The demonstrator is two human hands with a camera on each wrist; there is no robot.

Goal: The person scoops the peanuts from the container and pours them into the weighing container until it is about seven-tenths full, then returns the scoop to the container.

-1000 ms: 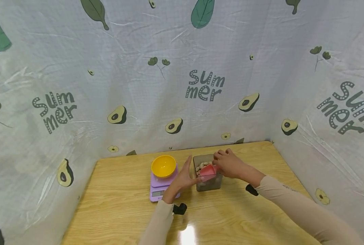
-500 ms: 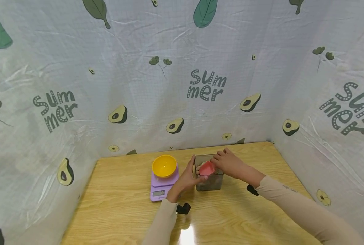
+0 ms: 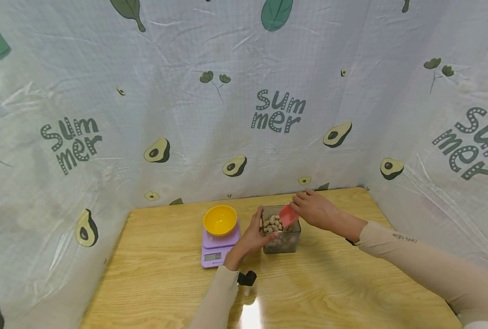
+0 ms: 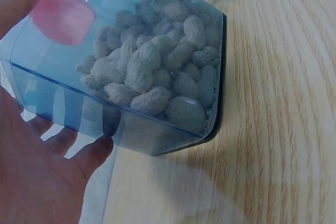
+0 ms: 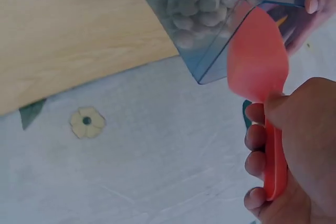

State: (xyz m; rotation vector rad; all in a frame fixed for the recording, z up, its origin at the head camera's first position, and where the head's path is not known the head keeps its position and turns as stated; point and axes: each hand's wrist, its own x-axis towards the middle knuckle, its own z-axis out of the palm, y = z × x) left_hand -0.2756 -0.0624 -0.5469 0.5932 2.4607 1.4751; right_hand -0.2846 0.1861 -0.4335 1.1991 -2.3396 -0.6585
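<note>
A see-through grey plastic container (image 3: 280,245) stands on the table, part filled with unshelled peanuts (image 4: 142,66). My left hand (image 3: 249,240) grips its left side, thumb at the near rim and fingers along the side wall. My right hand (image 3: 315,210) holds a pink-red scoop (image 5: 257,56) by its handle, fingers wrapped round it in the right wrist view. The scoop's head is tilted over the container's right part, at the rim above the peanuts. What lies in the scoop is hidden.
Left of the container, a yellow bowl (image 3: 220,221) sits on a purple kitchen scale (image 3: 215,249) whose display reads zero. The wooden table (image 3: 157,265) ends at a white printed sheet (image 3: 186,114) hung behind and at both sides.
My right hand has lifted the scoop up and to the right, out of the peanuts, uncovering more of them. My left hand has closed in on the container's side.
</note>
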